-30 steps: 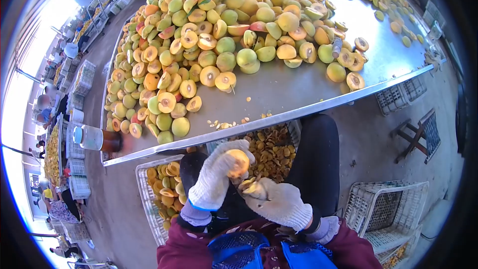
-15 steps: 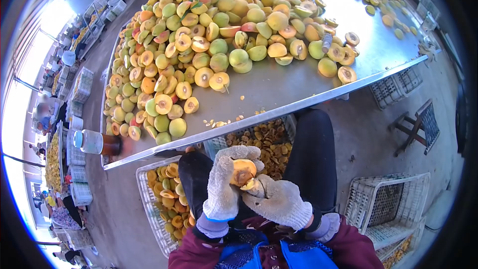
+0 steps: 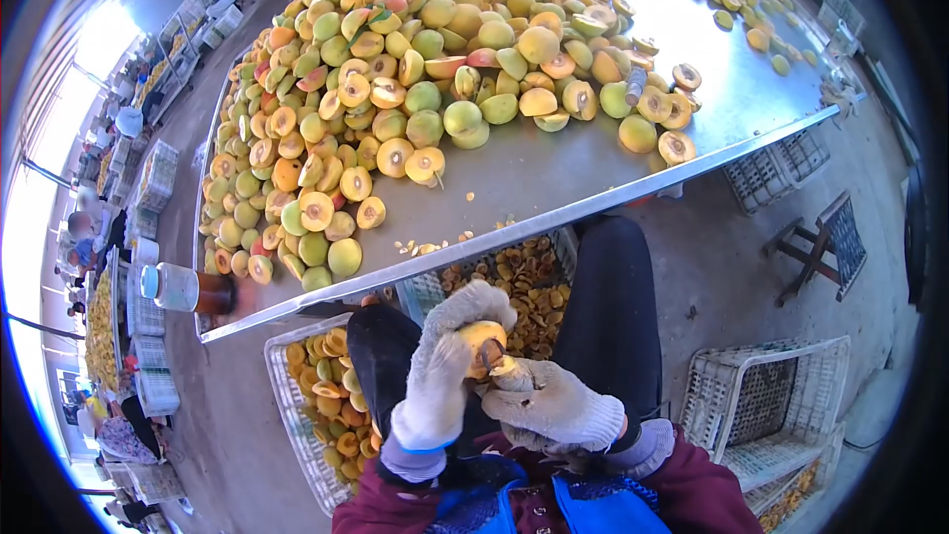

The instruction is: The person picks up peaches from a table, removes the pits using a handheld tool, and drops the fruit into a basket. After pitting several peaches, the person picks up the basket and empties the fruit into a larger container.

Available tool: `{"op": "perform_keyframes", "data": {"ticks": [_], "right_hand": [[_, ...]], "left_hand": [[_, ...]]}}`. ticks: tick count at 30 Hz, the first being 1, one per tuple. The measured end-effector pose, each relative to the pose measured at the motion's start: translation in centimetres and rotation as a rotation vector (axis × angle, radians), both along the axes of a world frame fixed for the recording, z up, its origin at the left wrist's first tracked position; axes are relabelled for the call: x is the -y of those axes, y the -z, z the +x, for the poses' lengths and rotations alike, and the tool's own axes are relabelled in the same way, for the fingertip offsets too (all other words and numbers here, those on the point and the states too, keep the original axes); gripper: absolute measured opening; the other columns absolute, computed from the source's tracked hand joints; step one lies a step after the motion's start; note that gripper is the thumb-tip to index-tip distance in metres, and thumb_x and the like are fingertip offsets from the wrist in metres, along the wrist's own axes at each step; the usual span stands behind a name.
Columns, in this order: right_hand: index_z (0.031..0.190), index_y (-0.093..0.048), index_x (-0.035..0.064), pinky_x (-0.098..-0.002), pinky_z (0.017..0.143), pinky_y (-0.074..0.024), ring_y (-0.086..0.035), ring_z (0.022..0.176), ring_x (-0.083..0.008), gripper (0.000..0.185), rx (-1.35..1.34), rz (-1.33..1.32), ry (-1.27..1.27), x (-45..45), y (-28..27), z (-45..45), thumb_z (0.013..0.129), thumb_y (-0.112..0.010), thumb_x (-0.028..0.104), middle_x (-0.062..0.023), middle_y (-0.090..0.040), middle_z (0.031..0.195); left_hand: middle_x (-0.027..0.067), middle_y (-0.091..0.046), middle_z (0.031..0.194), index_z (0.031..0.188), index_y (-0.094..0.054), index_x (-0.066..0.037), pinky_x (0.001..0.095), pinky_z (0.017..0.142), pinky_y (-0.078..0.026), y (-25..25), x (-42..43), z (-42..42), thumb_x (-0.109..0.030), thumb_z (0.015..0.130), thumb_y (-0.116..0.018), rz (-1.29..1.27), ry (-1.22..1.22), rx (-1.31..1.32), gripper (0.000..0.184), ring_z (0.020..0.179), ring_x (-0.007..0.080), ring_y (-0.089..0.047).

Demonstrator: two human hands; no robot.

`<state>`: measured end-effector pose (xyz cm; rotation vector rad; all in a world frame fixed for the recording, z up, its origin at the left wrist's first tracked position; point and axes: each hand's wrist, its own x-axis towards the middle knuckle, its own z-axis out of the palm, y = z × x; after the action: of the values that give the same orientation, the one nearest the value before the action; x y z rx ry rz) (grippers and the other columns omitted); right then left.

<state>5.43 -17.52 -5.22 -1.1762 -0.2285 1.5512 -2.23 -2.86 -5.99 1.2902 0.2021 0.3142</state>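
My left hand (image 3: 435,381), in a pale knit glove, is wrapped round a yellow peach half (image 3: 481,343) above my lap. Part of its brown pit cavity shows on the side toward my other hand. My right hand (image 3: 559,407), gloved too, is closed with its thumb against the fruit's lower edge. A bit of yellow flesh shows at that thumb tip; whatever else these fingers grip is hidden. Below and behind the hands, a crate (image 3: 419,295) holds brownish-yellow scraps.
A metal table (image 3: 554,178) bears a heap of whole and halved peaches (image 3: 395,89). A jar of brown liquid (image 3: 188,290) stands at its left corner. A white crate (image 3: 280,376) of peach halves sits by my left leg. At right are an empty crate (image 3: 712,405) and a folding stool (image 3: 840,242).
My left hand has turned the peach half, so less of its cut face shows. My right hand has stayed close against it. The view has shifted slightly.
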Motion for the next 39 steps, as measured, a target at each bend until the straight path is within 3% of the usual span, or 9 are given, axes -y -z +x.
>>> {"op": "perform_keyframes", "data": {"ticks": [5, 7, 10, 14, 20, 25, 28, 30, 39], "right_hand": [[0.102, -0.059, 0.0121, -0.0296, 0.051, -0.0467, -0.060, 0.054, -0.0133, 0.024, 0.207, -0.057, -0.047, -0.3, 0.6, 0.1, 0.090, -0.065, 0.032, -0.0039, -0.060, 0.066], [0.103, -0.059, 0.0122, -0.0358, 0.054, -0.0496, -0.066, 0.062, -0.0242, 0.031, 0.894, -0.009, 0.027, -0.2, 1.7, -1.1, 0.086, -0.067, 0.037, -0.0122, -0.065, 0.072], [0.104, -0.060, 0.0127, -0.0411, 0.056, -0.0509, -0.066, 0.067, -0.0320, 0.037, 1.033, -0.077, 0.003, -0.2, 1.7, -1.5, 0.083, -0.067, 0.042, -0.0153, -0.066, 0.074], [0.104, -0.065, 0.0107, -0.0390, 0.068, -0.0533, -0.068, 0.075, -0.0328, 0.040, 0.998, -0.154, -0.045, -0.4, 1.8, -1.7, 0.081, -0.071, 0.042, -0.0118, -0.069, 0.081], [0.097, -0.064, 0.0140, -0.0418, 0.053, -0.0507, -0.065, 0.059, -0.0317, 0.033, 1.123, -0.033, 0.042, -0.1, 2.4, -2.2, 0.082, -0.068, 0.043, -0.0101, -0.065, 0.066], [0.103, -0.065, 0.0130, -0.0386, 0.066, -0.0527, -0.068, 0.072, -0.0304, 0.035, 1.039, -0.097, -0.061, 0.1, 1.8, -1.9, 0.081, -0.070, 0.040, -0.0087, -0.070, 0.079], [0.102, -0.062, 0.0145, -0.0429, 0.062, -0.0521, -0.066, 0.070, -0.0339, 0.035, 0.897, -0.055, 0.112, -0.2, 2.6, -2.4, 0.084, -0.065, 0.044, -0.0117, -0.067, 0.074], [0.103, -0.061, 0.0140, -0.0429, 0.063, -0.0521, -0.066, 0.071, -0.0341, 0.036, 0.863, -0.106, 0.078, -0.1, 2.2, -2.1, 0.084, -0.065, 0.044, -0.0121, -0.067, 0.076], [0.102, -0.063, 0.0135, -0.0403, 0.065, -0.0526, -0.067, 0.075, -0.0330, 0.035, 0.940, -0.180, 0.021, -0.6, 1.3, -2.0, 0.083, -0.068, 0.043, -0.0115, -0.068, 0.080]], "left_hand": [[0.0136, -0.052, 0.131, 0.142, -0.037, -0.006, 0.0394, 0.096, -0.048, -1.1, 0.0, -0.6, -0.050, 0.091, -0.059, -0.368, -0.038, -0.090, 0.071, 0.114, 0.0279, -0.058], [0.0137, -0.054, 0.128, 0.140, -0.038, -0.006, 0.0383, 0.092, -0.050, -0.3, -0.9, -1.1, -0.052, 0.092, -0.057, -0.334, -0.023, -0.110, 0.070, 0.108, 0.0262, -0.060], [0.0125, -0.060, 0.115, 0.133, -0.045, -0.003, 0.0341, 0.086, -0.051, -0.3, -0.9, -1.1, -0.056, 0.096, -0.045, -0.248, -0.040, -0.189, 0.065, 0.095, 0.0203, -0.062], [0.0108, -0.064, 0.106, 0.125, -0.054, 0.001, 0.0306, 0.085, -0.050, -0.2, -0.8, -1.1, -0.056, 0.099, -0.038, -0.090, -0.040, -0.269, 0.064, 0.094, 0.0176, -0.062], [0.0110, -0.066, 0.101, 0.119, -0.060, 0.003, 0.0307, 0.086, -0.049, -1.5, -1.2, -1.0, -0.055, 0.100, -0.037, 0.003, 0.070, -0.364, 0.065, 0.094, 0.0179, -0.062], [0.0108, -0.065, 0.101, 0.118, -0.059, 0.004, 0.0318, 0.086, -0.048, -1.4, -2.0, -0.4, -0.052, 0.099, -0.043, 0.079, 0.210, -0.437, 0.061, 0.095, 0.0183, -0.061], [0.0125, -0.064, 0.106, 0.121, -0.056, 0.001, 0.0347, 0.087, -0.050, -0.5, -0.9, -0.1, -0.049, 0.095, -0.051, 0.013, 0.104, -0.198, 0.056, 0.097, 0.0214, -0.061], [0.0140, -0.062, 0.113, 0.125, -0.051, -0.002, 0.0377, 0.087, -0.051, 0.4, -0.5, -0.2, -0.049, 0.091, -0.056, -0.442, -0.080, -0.098, 0.057, 0.099, 0.0249, -0.062], [0.0159, -0.056, 0.123, 0.124, -0.048, -0.004, 0.0433, 0.089, -0.051, 0.8, 0.9, -0.7, -0.047, 0.092, -0.059, -0.370, -0.190, -0.099, 0.055, 0.104, 0.0300, -0.062]]}}
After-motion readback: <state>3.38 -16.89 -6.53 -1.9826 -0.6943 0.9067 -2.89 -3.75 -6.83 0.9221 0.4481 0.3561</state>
